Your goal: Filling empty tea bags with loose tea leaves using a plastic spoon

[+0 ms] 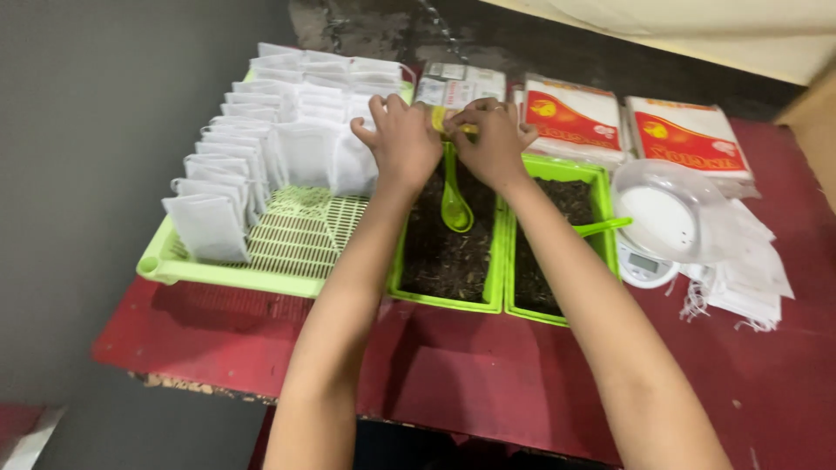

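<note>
Forearms are reaching up from 6 o'clock across the red counter [488, 374]. Left hand [402, 139] and right hand [492, 144] are meeting at 12 o'clock, above the far end of the left green bin [496, 278] of dark loose leaf matter. Fingers of both hands are curling closed and pinching a small yellowish item [468, 129] between them; only a sliver is showing, so its kind cannot be told.

A green spoon [455, 209] is resting bowl-down in the left bin, just below the hands. A second green bin [601, 178] is sitting touching it at 3 o'clock, with another green spoon handle [603, 228] projecting over its right rim.

At 9 o'clock a green slatted tray [296, 239] is carrying rows of upright white pouches [261, 139]. At 3 o'clock a small white scale [646, 265] is bearing a clear bowl [670, 213]; flat empty pouches [749, 270] are lying beside it. Red-and-white packets [575, 117] are stacked at 1 o'clock.

Judgement: the pinching is best done directly over the bin, so that any spill is falling back into it, with both thumbs pulling evenly and wrists staying clear of the spoon handle.
</note>
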